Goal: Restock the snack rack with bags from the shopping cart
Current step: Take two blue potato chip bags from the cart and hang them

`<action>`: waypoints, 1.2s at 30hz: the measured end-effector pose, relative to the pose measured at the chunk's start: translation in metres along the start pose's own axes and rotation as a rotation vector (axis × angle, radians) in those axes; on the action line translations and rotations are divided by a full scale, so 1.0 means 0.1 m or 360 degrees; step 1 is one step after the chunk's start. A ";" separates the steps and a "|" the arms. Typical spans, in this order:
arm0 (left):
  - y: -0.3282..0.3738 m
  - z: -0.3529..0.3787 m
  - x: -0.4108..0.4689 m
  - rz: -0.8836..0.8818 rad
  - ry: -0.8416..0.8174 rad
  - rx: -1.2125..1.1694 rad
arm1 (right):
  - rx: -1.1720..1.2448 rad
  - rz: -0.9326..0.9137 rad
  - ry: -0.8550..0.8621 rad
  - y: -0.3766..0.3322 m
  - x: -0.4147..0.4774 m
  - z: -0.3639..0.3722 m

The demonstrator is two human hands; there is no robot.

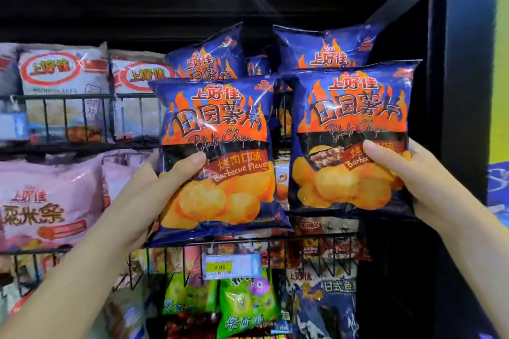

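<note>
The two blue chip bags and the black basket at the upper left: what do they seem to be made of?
The left chip bag and the right chip bag: probably thin plastic film, glossy; they show bright glints and creases. The basket: likely metal wire, coated black, going by its thin straight bars.

Single head-worn view, wide-angle. Faces forward at snack rack (68,96), close: shelves fill frame, straight lines bow near edges. From lower left corner enters left hand (154,192), from lower right corner right hand (407,173); forearms large in foreground. At frame centre, nearest lens: left chip bag (217,151) and right chip bag (352,132).
</note>
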State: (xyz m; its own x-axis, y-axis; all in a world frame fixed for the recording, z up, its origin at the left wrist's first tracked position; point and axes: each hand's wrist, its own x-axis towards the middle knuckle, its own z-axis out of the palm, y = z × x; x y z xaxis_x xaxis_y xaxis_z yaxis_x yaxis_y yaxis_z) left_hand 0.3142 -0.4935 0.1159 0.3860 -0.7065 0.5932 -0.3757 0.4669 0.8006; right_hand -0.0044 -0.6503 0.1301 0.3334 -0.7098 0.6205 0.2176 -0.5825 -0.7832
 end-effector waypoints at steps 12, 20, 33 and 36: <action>0.23 -0.03 0.12 0.0026 -0.0046 -0.0240 | 0.0030 -0.0395 0.0186 -0.58 0.62 -0.09; 0.27 -0.06 0.19 0.0029 -0.0108 -0.0243 | -0.0065 -0.0531 0.0214 -0.87 1.27 0.00; 0.27 0.00 0.21 0.0026 -0.0123 -0.0298 | -0.0090 -0.0716 0.0241 -0.74 1.39 0.07; 0.25 0.00 0.22 0.0039 -0.0121 -0.0310 | -0.0020 -0.0794 0.0258 -0.74 1.39 0.03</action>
State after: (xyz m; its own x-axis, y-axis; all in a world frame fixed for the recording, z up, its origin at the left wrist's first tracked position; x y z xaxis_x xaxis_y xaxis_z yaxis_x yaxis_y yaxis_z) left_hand 0.3135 -0.4974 0.1491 0.3112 -0.7284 0.6104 -0.2114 0.5731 0.7917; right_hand 0.0289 -0.7049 0.2740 0.0458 -0.3967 0.9168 0.3023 -0.8692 -0.3912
